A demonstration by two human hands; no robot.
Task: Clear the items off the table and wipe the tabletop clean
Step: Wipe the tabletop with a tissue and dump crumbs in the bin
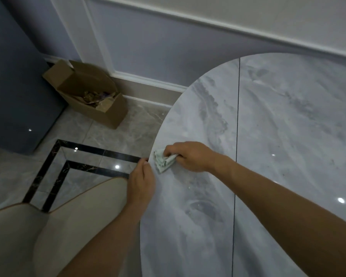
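A round grey marble tabletop (278, 136) fills the right half of the view, with a thin dark seam running down it. My right hand (190, 156) grips a crumpled pale green cloth (163, 159) and holds it against the tabletop close to the left rim. My left hand (142, 180) sits at the table's left edge just below the cloth, fingers together beside the rim with the palm side hidden. A few small crumbs lie on the marble below the cloth.
An open cardboard box (88, 92) with scraps inside stands on the floor by the wall. Two beige chair backs (64, 222) sit at the lower left beside the table. A dark blue cabinet (14, 86) stands at the far left.
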